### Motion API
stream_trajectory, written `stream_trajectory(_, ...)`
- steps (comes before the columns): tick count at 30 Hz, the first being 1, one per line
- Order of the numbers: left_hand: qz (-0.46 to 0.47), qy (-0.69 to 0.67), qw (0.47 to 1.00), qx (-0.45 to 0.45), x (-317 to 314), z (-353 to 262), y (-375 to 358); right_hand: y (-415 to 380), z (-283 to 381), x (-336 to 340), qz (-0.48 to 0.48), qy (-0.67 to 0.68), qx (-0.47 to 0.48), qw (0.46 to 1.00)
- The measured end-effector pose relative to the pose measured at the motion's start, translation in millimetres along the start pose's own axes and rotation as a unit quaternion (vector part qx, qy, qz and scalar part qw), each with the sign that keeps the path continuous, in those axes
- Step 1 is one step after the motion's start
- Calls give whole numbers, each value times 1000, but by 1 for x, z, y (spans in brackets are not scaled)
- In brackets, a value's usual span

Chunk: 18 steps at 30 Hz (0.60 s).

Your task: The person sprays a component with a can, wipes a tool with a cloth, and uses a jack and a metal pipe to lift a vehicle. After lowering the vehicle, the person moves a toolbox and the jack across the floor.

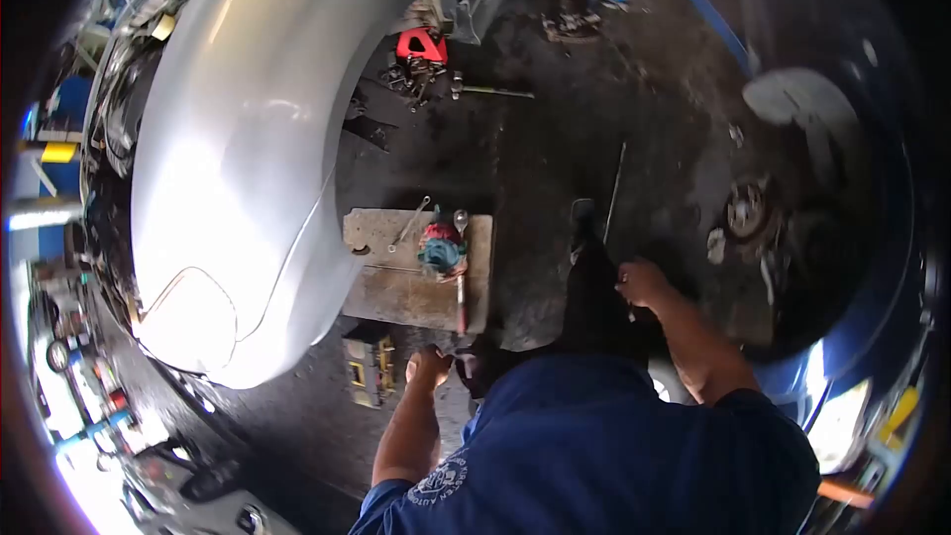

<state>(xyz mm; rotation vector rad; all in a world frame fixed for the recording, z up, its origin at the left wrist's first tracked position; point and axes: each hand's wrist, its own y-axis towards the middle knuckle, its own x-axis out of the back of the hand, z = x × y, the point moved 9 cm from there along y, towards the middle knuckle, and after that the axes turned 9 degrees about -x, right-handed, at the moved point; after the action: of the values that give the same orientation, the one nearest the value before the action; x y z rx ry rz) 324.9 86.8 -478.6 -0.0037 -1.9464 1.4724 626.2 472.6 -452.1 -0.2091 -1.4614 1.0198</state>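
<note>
My left hand (428,367) is low in the middle, beside the dark trousers, with its fingers curled; whatever it holds is too small to make out. On the right, my right hand (644,282) is closed next to my leg, and a small thing at its fingertips is unclear. Ahead of my left hand is a worn wooden board (386,295). On it lie a wrench (409,224), a ratchet with a red handle (461,282) and a teal and red bundle (441,250). A yellow and dark case (371,369) is left of my left hand.
A silver car body panel (238,139) fills the left side. Farther ahead are a red part (422,45), loose metal pieces and a hammer (495,91). A thin rod (615,193) lies ahead of my right hand. A round metal part (745,210) is on the right.
</note>
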Motion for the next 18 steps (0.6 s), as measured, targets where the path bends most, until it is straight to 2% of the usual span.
stream_trajectory(1, -2, -27, 1000, 13, -13, -23, 10, 25, -12, 20, -10, 14, 10, 1000)
stream_trajectory(2, 32, 44, 998, -39, -40, -47, 28, 47, -19, 42, -8, -11, 33, 999)
stream_trajectory(4, 42, 31, 998, -24, -63, -80, 37, 78, -32, 63, 62, -80, 53, 993)
stream_trajectory(5, 46, 25, 998, -16, -74, -96, 43, 90, -35, 76, 67, -92, 64, 991)
stream_trajectory(7, 87, -87, 992, -1, -59, -145, 15, 101, -50, 89, 149, -118, 70, 979)
stream_trajectory(9, 103, -87, 991, 26, -23, -184, -10, 116, -50, 109, 165, -152, 106, 969)
stream_trajectory(11, 96, -134, 985, -54, -13, -219, -21, 132, -47, 116, 182, -180, 138, 957)
stream_trajectory(13, 110, -162, 978, -78, -35, -236, -18, 150, -51, 105, 295, -185, 113, 931)
stream_trajectory(14, 119, -182, 970, -107, -47, -247, -13, 158, -49, 106, 299, -191, 116, 928)
stream_trajectory(18, 119, -275, 952, -63, -83, -267, -9, 165, -31, 104, 325, -254, 172, 895)
